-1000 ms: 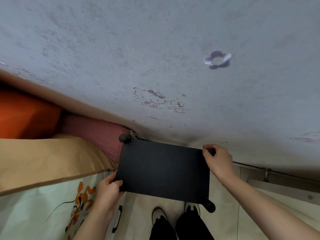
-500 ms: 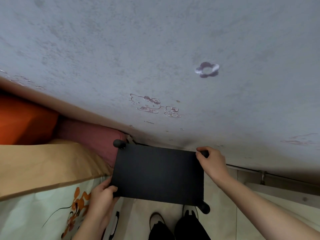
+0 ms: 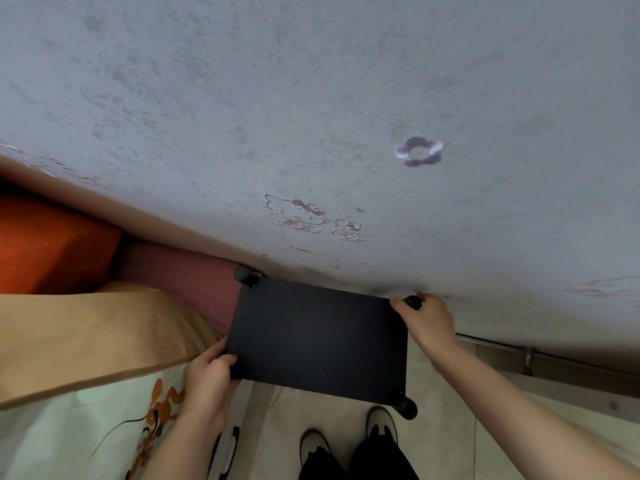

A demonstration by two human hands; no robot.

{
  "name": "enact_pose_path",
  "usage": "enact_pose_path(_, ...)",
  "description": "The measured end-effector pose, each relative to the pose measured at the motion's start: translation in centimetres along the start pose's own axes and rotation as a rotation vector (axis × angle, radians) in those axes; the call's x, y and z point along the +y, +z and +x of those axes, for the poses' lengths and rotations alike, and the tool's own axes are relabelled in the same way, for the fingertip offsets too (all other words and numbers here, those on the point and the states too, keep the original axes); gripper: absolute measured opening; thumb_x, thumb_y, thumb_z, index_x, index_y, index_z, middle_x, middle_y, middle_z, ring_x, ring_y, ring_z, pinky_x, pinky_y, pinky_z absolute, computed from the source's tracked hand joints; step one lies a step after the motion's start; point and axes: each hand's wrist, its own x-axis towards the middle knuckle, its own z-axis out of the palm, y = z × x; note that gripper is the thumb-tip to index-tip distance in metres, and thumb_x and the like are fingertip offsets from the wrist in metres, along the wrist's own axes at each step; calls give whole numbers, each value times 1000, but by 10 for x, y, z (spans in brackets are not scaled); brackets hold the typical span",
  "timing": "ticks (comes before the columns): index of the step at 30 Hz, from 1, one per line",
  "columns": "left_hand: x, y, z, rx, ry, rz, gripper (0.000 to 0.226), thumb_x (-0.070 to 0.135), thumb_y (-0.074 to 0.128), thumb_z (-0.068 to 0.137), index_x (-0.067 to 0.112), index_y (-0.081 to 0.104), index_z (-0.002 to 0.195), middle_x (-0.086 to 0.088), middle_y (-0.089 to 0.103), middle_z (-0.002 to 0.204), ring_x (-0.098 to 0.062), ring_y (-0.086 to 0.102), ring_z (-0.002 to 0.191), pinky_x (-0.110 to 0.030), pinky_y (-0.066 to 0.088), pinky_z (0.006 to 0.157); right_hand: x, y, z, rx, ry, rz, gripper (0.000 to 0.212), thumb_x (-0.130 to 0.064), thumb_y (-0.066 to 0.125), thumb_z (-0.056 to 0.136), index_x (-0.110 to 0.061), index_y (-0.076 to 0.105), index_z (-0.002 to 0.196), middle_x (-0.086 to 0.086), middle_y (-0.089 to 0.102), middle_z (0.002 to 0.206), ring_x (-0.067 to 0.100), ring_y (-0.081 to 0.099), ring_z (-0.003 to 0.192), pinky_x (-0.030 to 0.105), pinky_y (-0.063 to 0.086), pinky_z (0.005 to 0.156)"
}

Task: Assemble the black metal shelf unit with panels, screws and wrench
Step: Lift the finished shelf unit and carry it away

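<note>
1. Black shelf unit [image 3: 317, 337] is seen from above, top panel facing the camera, set close against a grey wall [image 3: 311, 98], just right of a bed [image 3: 86, 341].
2. Round black knobs are noted at three visible corners: far-left [image 3: 246, 276], far-right [image 3: 412, 301], near-right [image 3: 406, 407].
3. Left hand [image 3: 207, 375] is placed at the near-left corner; its fingers are curled round that corner, thumb on top of the panel edge.
4. Right hand [image 3: 424, 322] is placed at the far-right corner; its fingers are clamped around the knob/post there.
5. Unit is held by both hands at diagonally opposite corners; whether it stands on the floor cannot be told.
6. Two shoes [image 3: 346, 434] and black trouser legs are seen below the near edge of the unit, on a light tiled floor [image 3: 287, 410].
7. Bed carries tan, maroon and orange fabric, plus a pale printed sheet [image 3: 86, 427].
8. Wall bears cartoon stickers [image 3: 311, 218] and a flower sticker [image 3: 419, 152].
</note>
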Motion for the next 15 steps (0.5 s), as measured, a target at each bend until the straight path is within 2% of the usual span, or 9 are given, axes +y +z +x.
enact_pose_path(1, 1, 0, 0, 5, 6, 1, 48, -10, 41, 98, 2, 51, 143, -17, 58, 140, -33, 57, 124, -45, 48, 103, -2, 0, 1, -45, 32, 23, 29, -32, 63, 92, -6, 57, 82, 8, 59, 81, 31, 61, 88, 36, 48, 71)
enact_pose_path(3, 4, 1, -2, 8, 17, 7, 46, -9, 41, 99, 2, 53, 142, -16, 60, 137, -30, 61, 115, -39, 51, 92, -4, 2, 2, -67, 68, 69, 29, -26, 60, 93, -9, 47, 74, 12, 50, 73, 30, 55, 74, 42, 51, 71)
enact_pose_path(5, 8, 2, -4, 10, 27, -5, 45, -8, 41, 99, 3, 55, 140, -13, 65, 125, -21, 64, 98, -32, 52, 76, -5, 7, 2, -8, 33, 42, 30, -20, 59, 93, -10, 43, 70, 11, 45, 66, 25, 49, 66, 34, 40, 61)
enact_pose_path(7, 9, 1, -5, 26, 26, -24, 43, -8, 41, 100, 3, 56, 139, -7, 67, 110, -14, 63, 88, -27, 50, 67, -5, 12, 2, 35, 10, 36, 34, -18, 58, 92, -11, 40, 64, 8, 43, 61, 21, 44, 60, 31, 29, 56)
enact_pose_path(12, 21, 11, 3, -32, 79, 24, 39, -4, 43, 102, 1, 55, 139, -4, 68, 106, -12, 64, 89, -27, 51, 72, -5, 8, 9, 89, -11, 86, 33, -19, 59, 92, -8, 47, 63, 9, 49, 62, 21, 49, 61, 32, 35, 59)
enact_pose_path(15, 26, 12, 5, -44, 95, 22, 39, -2, 45, 102, 2, 54, 140, -3, 68, 103, -13, 64, 88, -27, 52, 73, -5, 9, 10, 90, -7, 133, 27, -23, 60, 92, -5, 55, 73, 13, 54, 69, 27, 55, 70, 33, 39, 64)
